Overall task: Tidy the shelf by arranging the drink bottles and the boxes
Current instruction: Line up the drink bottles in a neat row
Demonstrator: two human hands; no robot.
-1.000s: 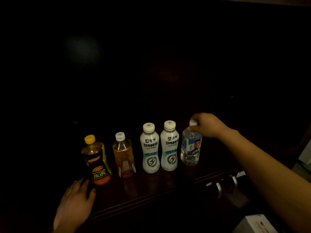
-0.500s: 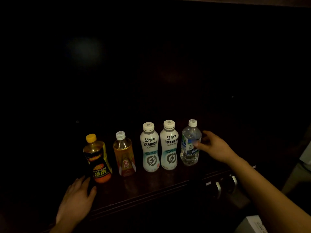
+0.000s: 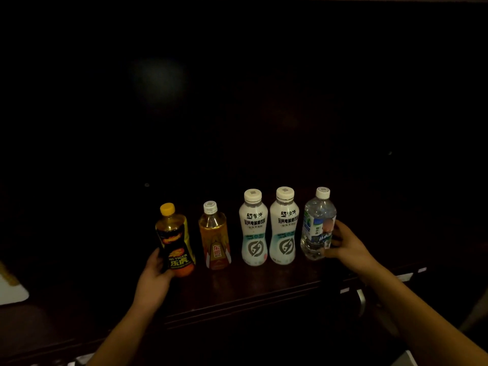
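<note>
Several drink bottles stand upright in a row on a dark wooden shelf (image 3: 237,289). From the left: a yellow-capped energy drink bottle (image 3: 175,241), an amber tea bottle (image 3: 215,237), two white bottles (image 3: 253,228) (image 3: 284,227), and a clear water bottle (image 3: 318,224). My left hand (image 3: 155,273) wraps around the lower part of the energy drink bottle. My right hand (image 3: 346,245) grips the lower right side of the water bottle. No boxes are visible in the dark.
The scene is very dark; the back of the shelf is black. Metal drawer handles (image 3: 360,302) sit below the shelf edge at the right. A pale object (image 3: 10,289) lies at the far left edge.
My left hand rose from the shelf edge and took hold of the energy drink bottle. My right hand dropped from the water bottle's cap to its lower side and closed on it.
</note>
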